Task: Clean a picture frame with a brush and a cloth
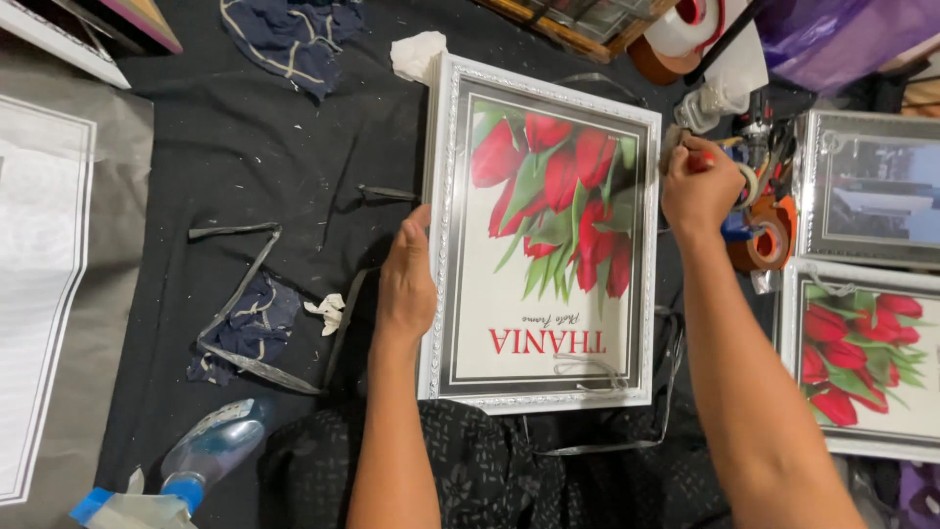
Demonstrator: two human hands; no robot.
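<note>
At the far left of the frame, a large sheet of pale grey paper (44, 284) with a thin white border line is laid over a black cloth (255, 147) flecked with white scraps. In the lower left corner, a clear plastic spray bottle (201, 451) with a blue cap is seen lying on its side. A crumpled navy rag with cream stripes (250, 328) is ringed by a bent strip of grey tape (235, 294), and a second such rag (294, 34) is bunched at the upper edge.

Left of centre, the left hand (406, 279) is pressed flat against the left edge of a white picture frame (543, 240), fingers together and stretched along its beaded, silver-trimmed moulding. The rectangular frame is laid flat at the centre of the picture, glossy under its glazing, a print of red tulips and green leaves shown inside it.

At the frame's upper right corner, the right hand (700, 186) is closed, fingers curled tightly around a small red-tipped object whose shape cannot be made out.

Further right, rolls of brown tape (769, 240) are piled beside the hand. At the right edge, a matching tulip frame (862, 358) is laid below a silver-grey ornate frame (867, 186).
</note>
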